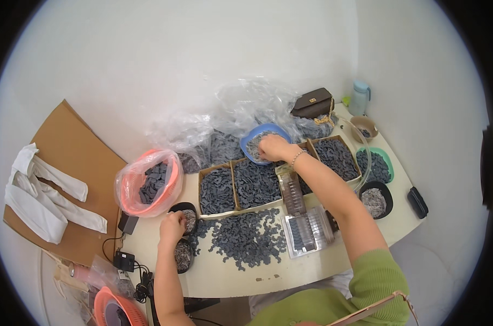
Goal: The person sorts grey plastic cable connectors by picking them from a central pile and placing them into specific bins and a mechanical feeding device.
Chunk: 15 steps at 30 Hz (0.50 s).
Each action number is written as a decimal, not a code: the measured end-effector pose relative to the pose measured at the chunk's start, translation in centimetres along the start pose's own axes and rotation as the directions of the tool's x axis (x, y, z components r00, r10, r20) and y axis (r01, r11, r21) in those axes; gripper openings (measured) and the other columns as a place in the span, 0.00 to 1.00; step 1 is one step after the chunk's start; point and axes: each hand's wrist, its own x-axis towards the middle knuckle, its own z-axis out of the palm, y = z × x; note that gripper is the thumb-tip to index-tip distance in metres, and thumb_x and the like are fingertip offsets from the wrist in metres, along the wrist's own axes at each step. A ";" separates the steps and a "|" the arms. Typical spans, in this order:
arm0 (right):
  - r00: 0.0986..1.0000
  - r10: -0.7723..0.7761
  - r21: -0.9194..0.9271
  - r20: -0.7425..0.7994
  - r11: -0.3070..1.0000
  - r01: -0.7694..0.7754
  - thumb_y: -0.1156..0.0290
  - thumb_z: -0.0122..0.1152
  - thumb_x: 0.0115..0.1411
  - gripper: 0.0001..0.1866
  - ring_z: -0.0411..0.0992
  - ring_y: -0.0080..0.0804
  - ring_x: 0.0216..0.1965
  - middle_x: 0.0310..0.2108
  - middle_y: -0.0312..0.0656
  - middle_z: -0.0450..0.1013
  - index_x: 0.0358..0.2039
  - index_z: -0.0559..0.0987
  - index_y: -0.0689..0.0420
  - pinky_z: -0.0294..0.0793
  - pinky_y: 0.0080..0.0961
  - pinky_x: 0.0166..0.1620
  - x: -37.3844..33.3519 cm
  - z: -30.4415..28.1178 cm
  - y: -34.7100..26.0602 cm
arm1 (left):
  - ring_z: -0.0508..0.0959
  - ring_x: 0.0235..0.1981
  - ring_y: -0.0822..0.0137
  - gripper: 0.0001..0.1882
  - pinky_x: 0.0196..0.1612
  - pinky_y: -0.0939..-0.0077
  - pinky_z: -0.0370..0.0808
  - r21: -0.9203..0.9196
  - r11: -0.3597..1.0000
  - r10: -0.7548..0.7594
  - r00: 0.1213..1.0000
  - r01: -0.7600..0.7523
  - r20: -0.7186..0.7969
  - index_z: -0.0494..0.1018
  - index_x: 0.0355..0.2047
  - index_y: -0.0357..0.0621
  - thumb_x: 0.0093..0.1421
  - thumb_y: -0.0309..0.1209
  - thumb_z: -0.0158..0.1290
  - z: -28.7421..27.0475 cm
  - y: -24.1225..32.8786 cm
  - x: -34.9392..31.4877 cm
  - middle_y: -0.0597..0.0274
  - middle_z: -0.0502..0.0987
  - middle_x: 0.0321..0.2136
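My right hand [275, 148] reaches into a blue bowl [244, 145] of small silvery metal pieces, fingers bent down and closed together. Its fingertips are partly hidden, so what they hold cannot be made out. At the left, my left hand [173, 226] dips with pinched fingers into a black bowl [177, 207] of similar metal pieces. A second black bowl [187, 266] of them stands just nearer. Below the blue bowl lies a divided cardboard box [236, 191] filled with small dark grey parts. More loose grey parts [246, 233] are spread on the table in front.
A clear plastic tray [306, 251] with rows of slots lies before the right forearm. A pink basket [177, 187] stands left; a green bowl [388, 157] and a black bowl [388, 201] stand right. Plastic bags [203, 130], a brown handbag [313, 103] and a blue bottle [359, 98] line the back.
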 end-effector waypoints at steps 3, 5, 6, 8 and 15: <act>0.998 -0.003 0.040 -0.062 0.999 0.006 0.71 0.58 0.50 0.07 0.74 0.48 0.42 0.37 0.50 0.76 0.29 0.83 0.55 0.74 0.42 0.45 -0.2 0.5 0.7 | 0.77 0.32 0.46 0.02 0.36 0.56 0.73 -0.027 0.998 -0.053 0.997 0.052 -0.051 0.75 0.27 0.42 0.51 0.25 0.55 -0.2 0.5 0.0 0.47 0.75 0.26; 0.994 0.015 0.061 -0.104 0.998 -0.009 0.71 0.59 0.49 0.06 0.74 0.47 0.41 0.36 0.49 0.76 0.27 0.83 0.53 0.74 0.42 0.45 -0.5 0.5 0.8 | 0.76 0.31 0.46 0.02 0.36 0.57 0.73 -0.052 0.998 -0.032 0.993 0.026 -0.115 0.74 0.28 0.40 0.53 0.24 0.54 -0.5 1.2 -0.1 0.47 0.74 0.25; 0.992 0.015 0.075 -0.128 0.997 -0.006 0.71 0.60 0.47 0.06 0.74 0.47 0.40 0.35 0.48 0.77 0.26 0.83 0.52 0.74 0.42 0.44 -0.7 0.2 0.6 | 0.76 0.31 0.46 0.02 0.36 0.58 0.73 -0.064 0.998 0.009 0.987 -0.019 -0.159 0.73 0.28 0.40 0.54 0.23 0.53 -0.6 1.8 -0.3 0.47 0.74 0.25; 0.985 0.029 0.097 -0.170 0.995 -0.012 0.71 0.62 0.45 0.05 0.75 0.45 0.38 0.32 0.46 0.77 0.24 0.83 0.51 0.75 0.41 0.42 -1.2 -0.2 0.4 | 0.75 0.30 0.46 0.02 0.36 0.58 0.72 -0.126 0.984 0.096 0.973 -0.124 -0.210 0.72 0.29 0.38 0.55 0.23 0.52 -1.0 4.9 -0.7 0.48 0.74 0.26; 0.970 0.181 0.186 -0.164 0.971 -0.150 0.71 0.64 0.43 0.05 0.77 0.42 0.35 0.27 0.42 0.79 0.23 0.84 0.49 0.77 0.38 0.39 -2.3 -0.8 0.8 | 0.77 0.31 0.52 0.07 0.34 0.66 0.74 -0.496 0.709 0.498 0.854 -0.501 -0.151 0.75 0.33 0.40 0.54 0.18 0.55 3.8 21.0 -6.2 0.54 0.75 0.29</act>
